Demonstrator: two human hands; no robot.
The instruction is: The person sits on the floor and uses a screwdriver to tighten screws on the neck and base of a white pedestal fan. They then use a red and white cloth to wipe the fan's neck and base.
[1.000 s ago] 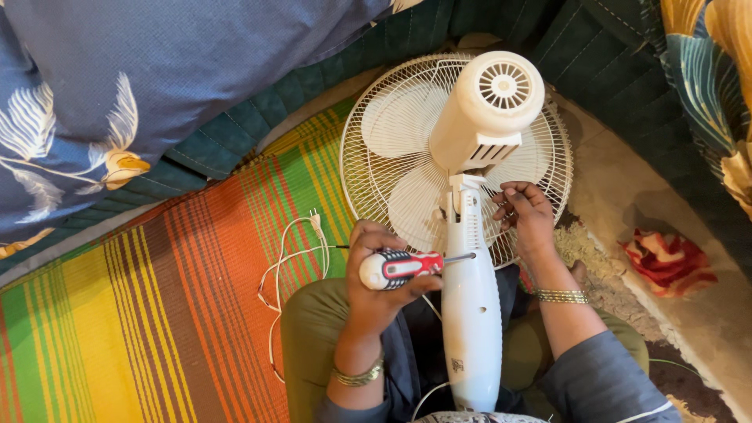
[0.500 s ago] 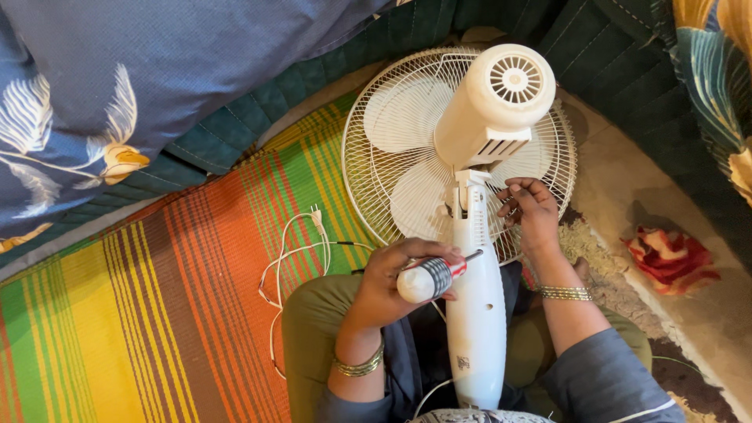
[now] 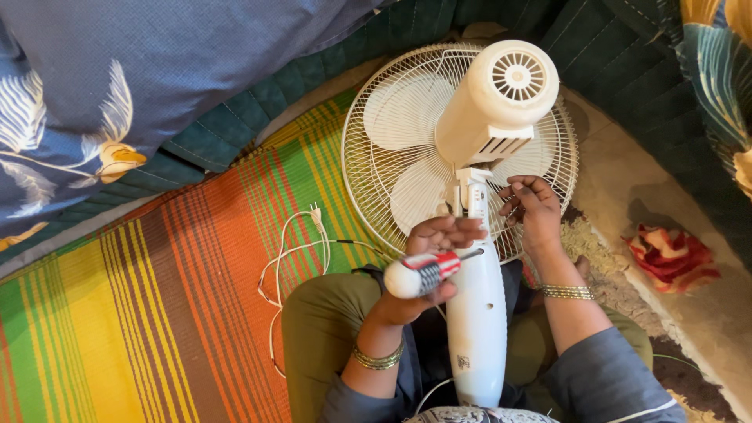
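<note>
Count on inspection: one white pedestal fan; one screwdriver with a red, black and white handle; one white power cord with one plug; two hands, left hand and right hand; one striped mat; one crumpled red cloth.

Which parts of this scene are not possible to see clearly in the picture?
- Screwdriver tip, head view: too thin to tell whether it meets the fan stand.
- What the right hand holds or touches: its fingers curl over the spot beside the stand.
- Fan blades: partly hidden behind the motor housing.
- Stand base: cut off by the bottom edge.
- Cord: its end runs under the left hand and leg.
</note>
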